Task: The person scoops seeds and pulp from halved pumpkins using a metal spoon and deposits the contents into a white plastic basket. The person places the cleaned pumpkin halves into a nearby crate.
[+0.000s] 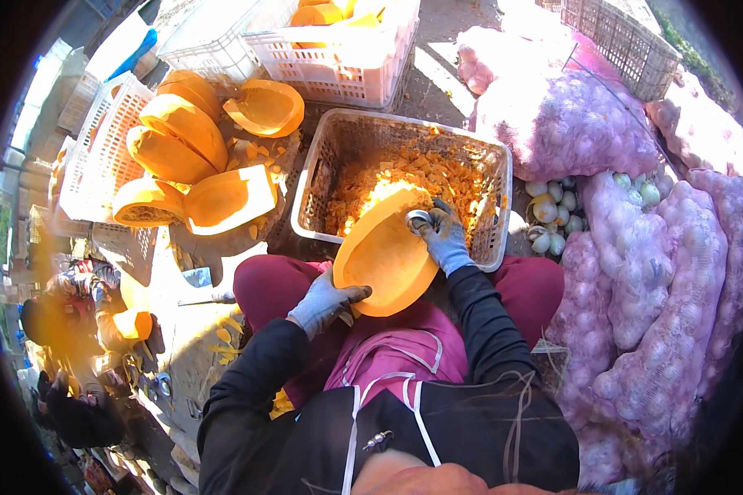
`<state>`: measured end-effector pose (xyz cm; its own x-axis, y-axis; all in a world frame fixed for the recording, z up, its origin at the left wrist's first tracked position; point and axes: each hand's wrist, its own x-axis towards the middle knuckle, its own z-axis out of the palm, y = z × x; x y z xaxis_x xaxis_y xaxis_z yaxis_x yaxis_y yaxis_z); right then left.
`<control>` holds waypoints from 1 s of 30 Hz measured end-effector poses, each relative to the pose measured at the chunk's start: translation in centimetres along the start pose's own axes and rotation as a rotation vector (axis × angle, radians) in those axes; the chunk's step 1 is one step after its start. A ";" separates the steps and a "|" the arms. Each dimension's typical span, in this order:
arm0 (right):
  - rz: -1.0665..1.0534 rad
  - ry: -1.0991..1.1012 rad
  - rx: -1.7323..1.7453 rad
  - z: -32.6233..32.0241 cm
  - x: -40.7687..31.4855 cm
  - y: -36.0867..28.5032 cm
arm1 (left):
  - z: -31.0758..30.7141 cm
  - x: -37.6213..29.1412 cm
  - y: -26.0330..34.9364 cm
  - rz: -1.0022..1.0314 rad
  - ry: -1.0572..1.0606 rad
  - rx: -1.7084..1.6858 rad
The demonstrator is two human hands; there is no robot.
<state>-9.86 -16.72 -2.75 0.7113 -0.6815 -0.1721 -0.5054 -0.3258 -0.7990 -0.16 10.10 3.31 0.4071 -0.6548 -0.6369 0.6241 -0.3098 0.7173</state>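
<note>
A hollowed pumpkin half [381, 266] is tilted over my lap, its cut side facing me. My left hand [325, 302], in a grey work glove, grips its lower left rim with the thumb inside. In my right hand [447, 235], also gloved, is a round metal scraping tool [417, 219]; it is at the upper right rim of the pumpkin half. Just beyond my knees stands a plastic crate [362, 133], partly covered by the pumpkin's far end. Orange pumpkin scraps [452, 176] lie inside it.
More cut pumpkins [182, 133] are piled ahead to the left, beside white crates [334, 71]. Mesh sacks of onions [569, 130] crowd the right side, with loose onions [551, 210] near the crate. A knife [207, 298] lies by my left knee. Other people [80, 309] work at far left.
</note>
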 end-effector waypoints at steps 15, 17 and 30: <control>-0.213 -0.136 -0.076 -0.2 1.2 0.2 | 1.8 13.2 7.1 0.160 -0.206 0.554; -0.253 -0.155 -0.098 -0.3 1.4 -0.3 | 2.1 13.8 7.5 0.164 -0.216 0.610; -0.446 -0.011 -0.588 -0.8 2.2 -3.3 | 2.0 13.1 8.2 0.013 -0.132 0.804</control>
<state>-7.03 -17.64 0.02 0.9137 -0.3965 0.0893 -0.3430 -0.8701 -0.3538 8.94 -2.44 1.39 0.2971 -0.7220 -0.6248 -0.0703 -0.6692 0.7398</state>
